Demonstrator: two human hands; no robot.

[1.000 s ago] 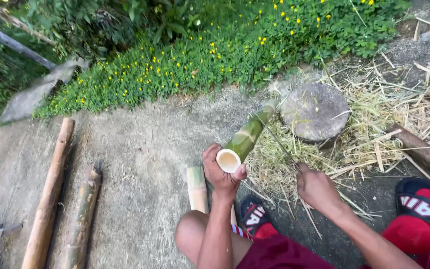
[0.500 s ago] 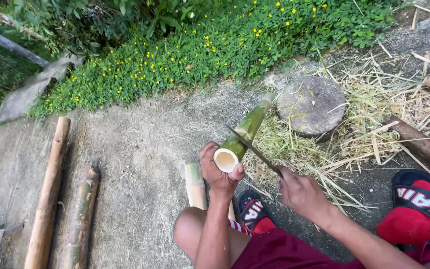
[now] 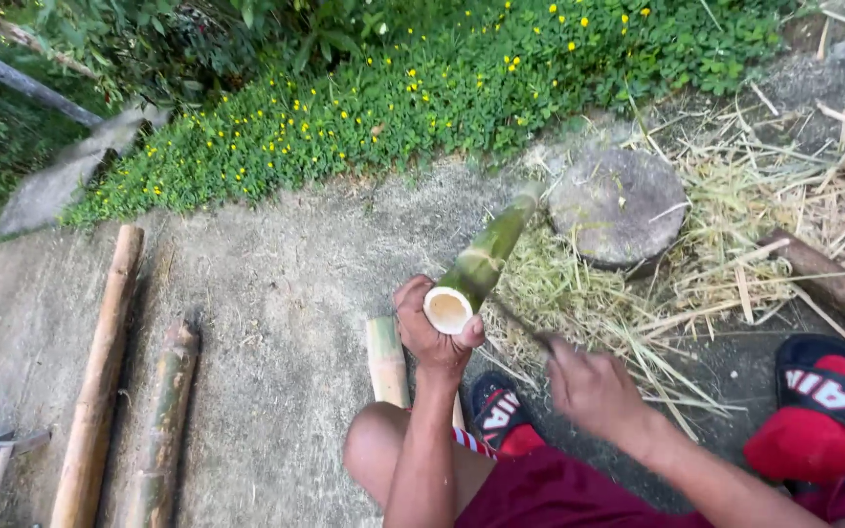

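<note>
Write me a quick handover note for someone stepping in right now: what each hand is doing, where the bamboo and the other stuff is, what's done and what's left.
Left hand: gripping the cut end of the green bamboo piece, which slants away to the wood block.
Right hand: shut on a thin blade, blurred, next to the bamboo.
Nearby: a short bamboo piece on the ground by the knee, two long poles to the left, shavings around the block.
Done: shavings already piled.
Left: the bamboo's skin is mostly green and uncut.

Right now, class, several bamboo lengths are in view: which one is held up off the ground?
The green bamboo piece, gripped at its cut, hollow end by the left hand. The short piece beside the knee and the two long brown poles lie flat on the concrete.
</note>
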